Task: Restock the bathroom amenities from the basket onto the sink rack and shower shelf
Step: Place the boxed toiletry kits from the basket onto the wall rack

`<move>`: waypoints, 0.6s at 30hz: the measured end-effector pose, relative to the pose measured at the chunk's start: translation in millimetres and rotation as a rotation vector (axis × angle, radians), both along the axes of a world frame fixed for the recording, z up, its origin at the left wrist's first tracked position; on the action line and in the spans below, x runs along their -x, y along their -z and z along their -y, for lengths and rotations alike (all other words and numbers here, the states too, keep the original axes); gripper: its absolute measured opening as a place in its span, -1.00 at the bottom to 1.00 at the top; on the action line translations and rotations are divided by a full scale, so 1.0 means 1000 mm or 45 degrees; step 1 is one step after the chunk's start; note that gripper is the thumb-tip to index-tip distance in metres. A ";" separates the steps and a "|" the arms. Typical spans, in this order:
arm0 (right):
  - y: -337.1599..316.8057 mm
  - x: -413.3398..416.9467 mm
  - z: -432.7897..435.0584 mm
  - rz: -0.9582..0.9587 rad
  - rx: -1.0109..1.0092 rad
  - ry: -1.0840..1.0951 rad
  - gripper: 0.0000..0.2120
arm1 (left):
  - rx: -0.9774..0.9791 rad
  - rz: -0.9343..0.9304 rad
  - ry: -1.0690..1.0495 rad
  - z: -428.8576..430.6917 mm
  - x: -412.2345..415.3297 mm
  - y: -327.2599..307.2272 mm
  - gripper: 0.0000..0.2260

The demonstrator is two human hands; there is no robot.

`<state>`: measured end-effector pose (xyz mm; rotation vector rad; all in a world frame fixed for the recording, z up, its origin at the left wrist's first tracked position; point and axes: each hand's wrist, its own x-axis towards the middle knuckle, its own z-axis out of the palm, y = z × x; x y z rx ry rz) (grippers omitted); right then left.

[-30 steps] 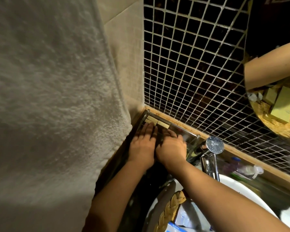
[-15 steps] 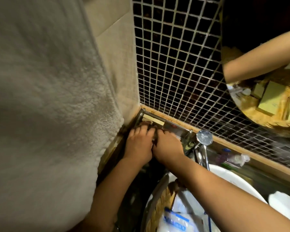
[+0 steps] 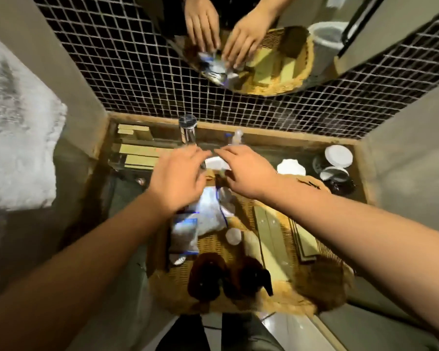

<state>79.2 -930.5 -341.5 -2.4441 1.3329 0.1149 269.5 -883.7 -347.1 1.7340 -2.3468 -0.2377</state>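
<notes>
Overhead, head view: left hand (image 3: 176,179) and right hand (image 3: 246,171) both spread, palms down, empty, over far end of wicker basket (image 3: 284,301). Basket holds clear packets (image 3: 185,230), dark bottles (image 3: 208,276). Yellow boxes (image 3: 138,153) on sink rack (image 3: 117,145), far left.

A chrome tap (image 3: 187,129) stands upright against a wall of small dark tiles (image 3: 127,59), just beyond where both hands reach. A mirror (image 3: 276,34) hangs on that wall, above the hands. A white towel (image 3: 15,153) hangs well off to their left. White round lids (image 3: 338,155) sit far right, near a white dish (image 3: 290,167).
</notes>
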 end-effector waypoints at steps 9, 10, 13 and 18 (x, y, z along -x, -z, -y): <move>0.056 0.086 -0.083 -0.306 -0.203 0.098 -0.53 | -0.596 0.288 0.456 -0.034 0.082 0.072 -0.66; 0.062 0.090 -0.090 -0.310 -0.223 0.096 -0.52 | -0.573 0.367 0.519 -0.034 0.087 0.079 -0.68; 0.081 0.098 -0.103 -0.375 -0.270 0.032 -0.30 | -0.544 0.443 0.627 -0.034 0.099 0.094 -0.71; 0.103 0.102 -0.111 -0.387 -0.217 -0.070 -0.08 | -0.549 0.450 0.723 -0.036 0.110 0.108 -0.72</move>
